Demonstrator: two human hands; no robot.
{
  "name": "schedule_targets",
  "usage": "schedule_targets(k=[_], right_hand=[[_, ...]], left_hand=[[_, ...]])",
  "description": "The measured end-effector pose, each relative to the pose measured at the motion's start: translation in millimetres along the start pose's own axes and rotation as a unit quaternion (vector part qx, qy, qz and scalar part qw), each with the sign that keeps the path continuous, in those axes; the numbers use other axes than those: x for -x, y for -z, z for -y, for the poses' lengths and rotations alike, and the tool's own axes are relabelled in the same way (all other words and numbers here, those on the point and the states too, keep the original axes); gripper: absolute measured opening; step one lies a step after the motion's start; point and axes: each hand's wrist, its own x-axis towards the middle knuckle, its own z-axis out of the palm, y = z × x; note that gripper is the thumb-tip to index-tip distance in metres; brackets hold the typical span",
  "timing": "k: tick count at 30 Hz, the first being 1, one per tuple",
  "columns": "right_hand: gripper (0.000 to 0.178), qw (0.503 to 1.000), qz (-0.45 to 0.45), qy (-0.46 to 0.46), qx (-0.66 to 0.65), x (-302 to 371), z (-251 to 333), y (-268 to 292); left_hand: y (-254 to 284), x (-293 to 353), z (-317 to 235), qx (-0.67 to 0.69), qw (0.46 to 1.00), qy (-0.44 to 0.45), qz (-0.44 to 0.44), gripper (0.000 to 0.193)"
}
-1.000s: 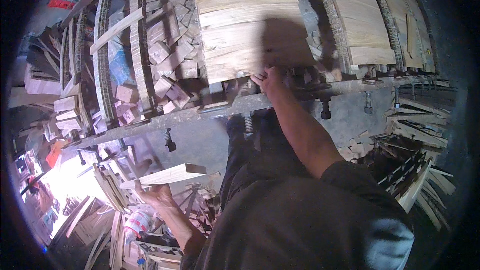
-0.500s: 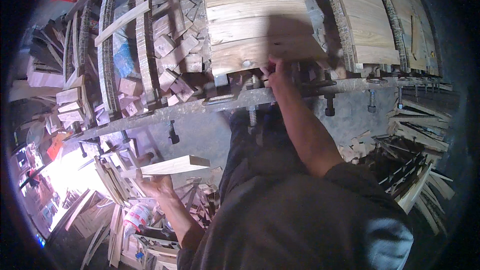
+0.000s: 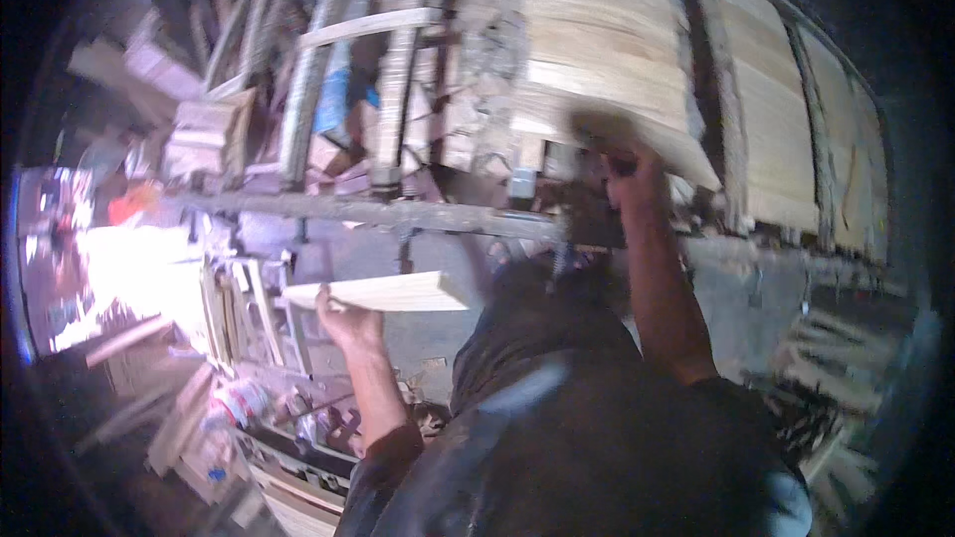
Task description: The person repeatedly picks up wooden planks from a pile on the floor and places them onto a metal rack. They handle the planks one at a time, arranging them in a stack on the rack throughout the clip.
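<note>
My left hand (image 3: 348,321) grips a pale wooden plank (image 3: 383,291) by its near end; the plank lies flat and points to the right, low in front of me. My right hand (image 3: 629,171) is raised and presses against the lower edge of a tall stack of pale boards (image 3: 607,70) held in a metal clamping frame (image 3: 398,214). Whether its fingers close around a board is blurred. The picture is smeared by motion.
More board stacks (image 3: 781,129) stand in the frame to the right. Wood offcuts (image 3: 204,134) pile up behind curved metal bars (image 3: 303,109) at the left. Loose sticks (image 3: 836,368) lie on the right; planks and scraps (image 3: 184,418) cover the lower left by a bright patch.
The view has swung to the right. My left hand has brought the plank up and nearer the frame. My right hand stays at the bottom edge of the board stack.
</note>
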Motion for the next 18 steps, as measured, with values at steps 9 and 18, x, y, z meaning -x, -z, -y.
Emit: schedule_targets(k=[9,18], right_hand=[[0.024,0.76,0.027,-0.35,-0.547,-6.6,55.9,-38.9],[0.029,0.754,0.156,-0.41,-0.489,31.5,70.1,-131.0]], left_hand=[[64.7,23.0,-30.9,0.168,0.985,-0.041,0.02,0.051],[151.3,21.0,-55.4,0.191,0.973,-0.12,-0.039,0.055]])
